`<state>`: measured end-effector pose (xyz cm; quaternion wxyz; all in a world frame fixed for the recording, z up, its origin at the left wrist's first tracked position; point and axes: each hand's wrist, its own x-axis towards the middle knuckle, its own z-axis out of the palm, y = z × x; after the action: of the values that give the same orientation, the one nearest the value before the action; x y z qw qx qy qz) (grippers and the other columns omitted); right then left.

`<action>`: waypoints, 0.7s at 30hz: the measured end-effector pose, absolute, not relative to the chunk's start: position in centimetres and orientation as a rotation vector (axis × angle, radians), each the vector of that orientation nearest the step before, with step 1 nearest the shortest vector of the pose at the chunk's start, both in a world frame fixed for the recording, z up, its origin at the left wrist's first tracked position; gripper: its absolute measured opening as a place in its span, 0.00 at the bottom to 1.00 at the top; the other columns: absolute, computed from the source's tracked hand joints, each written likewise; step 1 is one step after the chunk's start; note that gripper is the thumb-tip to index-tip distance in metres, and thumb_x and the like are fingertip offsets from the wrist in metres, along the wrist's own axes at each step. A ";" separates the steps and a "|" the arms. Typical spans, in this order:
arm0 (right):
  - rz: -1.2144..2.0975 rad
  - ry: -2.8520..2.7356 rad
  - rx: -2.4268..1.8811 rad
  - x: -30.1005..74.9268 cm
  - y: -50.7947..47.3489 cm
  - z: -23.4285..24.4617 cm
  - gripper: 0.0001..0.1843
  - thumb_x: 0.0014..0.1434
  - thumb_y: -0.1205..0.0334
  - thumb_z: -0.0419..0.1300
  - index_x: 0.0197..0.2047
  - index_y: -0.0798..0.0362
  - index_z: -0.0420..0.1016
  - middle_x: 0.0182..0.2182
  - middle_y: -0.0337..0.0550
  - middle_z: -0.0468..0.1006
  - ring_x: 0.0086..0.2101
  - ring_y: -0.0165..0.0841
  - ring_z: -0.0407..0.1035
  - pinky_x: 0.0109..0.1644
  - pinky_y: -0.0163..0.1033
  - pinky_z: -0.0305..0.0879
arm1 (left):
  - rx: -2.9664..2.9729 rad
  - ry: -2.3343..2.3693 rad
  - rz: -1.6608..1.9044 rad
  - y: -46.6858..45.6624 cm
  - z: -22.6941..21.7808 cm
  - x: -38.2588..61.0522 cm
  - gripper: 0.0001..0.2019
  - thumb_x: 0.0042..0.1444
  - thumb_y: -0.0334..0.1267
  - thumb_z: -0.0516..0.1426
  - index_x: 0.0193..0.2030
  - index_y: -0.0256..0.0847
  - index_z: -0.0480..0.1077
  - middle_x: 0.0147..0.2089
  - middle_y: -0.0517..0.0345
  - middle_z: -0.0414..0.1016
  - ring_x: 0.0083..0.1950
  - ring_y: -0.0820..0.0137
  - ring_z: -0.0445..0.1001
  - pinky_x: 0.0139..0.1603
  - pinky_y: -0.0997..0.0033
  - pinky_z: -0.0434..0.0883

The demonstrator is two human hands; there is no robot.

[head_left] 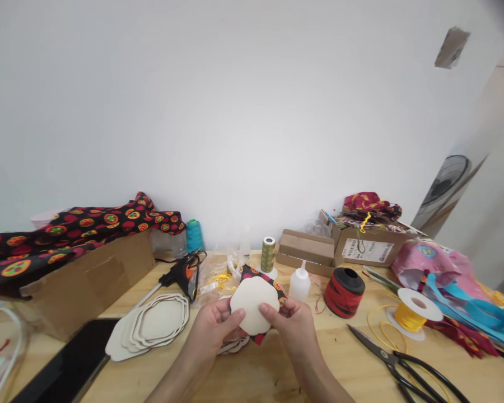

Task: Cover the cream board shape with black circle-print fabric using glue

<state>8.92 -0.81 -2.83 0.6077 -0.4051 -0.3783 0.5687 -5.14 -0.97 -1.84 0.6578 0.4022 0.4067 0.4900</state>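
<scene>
My left hand (219, 323) and my right hand (289, 321) hold a cream scalloped card piece (254, 305) between them, a thumb resting on its face from each side. Behind the card, black patterned fabric (277, 286) with red and orange prints sticks out at the top and right edges. Both hands are closed, the fingers tucked behind the fabric and partly hidden. Below the card, the edges of more card shapes (235, 346) show on the wooden table. Just beyond the hands stand a white squeeze bottle (299, 284) and an olive thread spool (267, 254).
Card frames (162, 319) lie stacked at left, near a black phone (63, 364) and a glue gun (178, 277). A cardboard box (92, 280) with fabric stands behind. Scissors (397, 361), red cord (344, 294) and a yellow cord spool (411, 313) are at right.
</scene>
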 end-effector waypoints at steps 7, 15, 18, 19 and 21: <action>1.437 -1.047 -0.877 8.5 -0.9 -3.3 0.14 0.33 0.58 0.69 0.25 0.57 0.79 0.22 0.45 0.79 0.23 0.34 0.70 0.28 0.36 0.66 | 0.905 0.904 1.126 -1.0 -1.7 -5.4 0.16 0.42 0.37 0.62 0.39 0.34 0.72 0.34 0.51 0.78 0.33 0.66 0.75 0.32 0.73 0.72; 0.540 -1.538 -0.913 9.4 -1.2 -3.3 0.09 0.49 0.68 0.58 0.33 0.49 0.78 0.28 0.42 0.79 0.30 0.36 0.71 0.34 0.39 0.66 | 0.650 0.653 1.113 -1.0 -1.8 -5.8 0.08 0.45 0.33 0.60 0.35 0.37 0.72 0.35 0.52 0.78 0.39 0.65 0.74 0.44 0.65 0.68; 0.212 -1.647 -0.785 10.0 -1.2 -3.1 0.19 0.51 0.75 0.53 0.40 0.44 0.75 0.35 0.44 0.78 0.36 0.35 0.69 0.38 0.40 0.66 | 0.498 0.521 0.993 -1.3 -1.1 -6.1 0.14 0.49 0.42 0.56 0.40 0.34 0.71 0.36 0.47 0.77 0.39 0.61 0.74 0.43 0.61 0.69; 0.133 -1.658 -0.778 10.2 -1.1 -3.1 0.20 0.51 0.76 0.52 0.40 0.44 0.75 0.36 0.44 0.77 0.37 0.35 0.68 0.38 0.40 0.66 | 0.477 0.517 0.985 -1.4 -0.8 -6.1 0.16 0.50 0.43 0.55 0.42 0.33 0.70 0.38 0.46 0.77 0.40 0.60 0.74 0.42 0.61 0.69; 0.033 -1.696 -0.788 10.3 -1.1 -2.9 0.20 0.51 0.76 0.52 0.41 0.43 0.74 0.39 0.45 0.76 0.38 0.35 0.67 0.38 0.41 0.66 | 0.502 0.597 1.026 -1.7 -0.3 -6.0 0.17 0.49 0.40 0.56 0.46 0.35 0.67 0.40 0.48 0.76 0.42 0.59 0.73 0.40 0.62 0.71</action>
<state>10.30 -1.11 -2.93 0.5937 -0.3390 -0.7297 0.0141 -5.99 -1.70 -0.27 0.7994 0.2342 0.2781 0.4783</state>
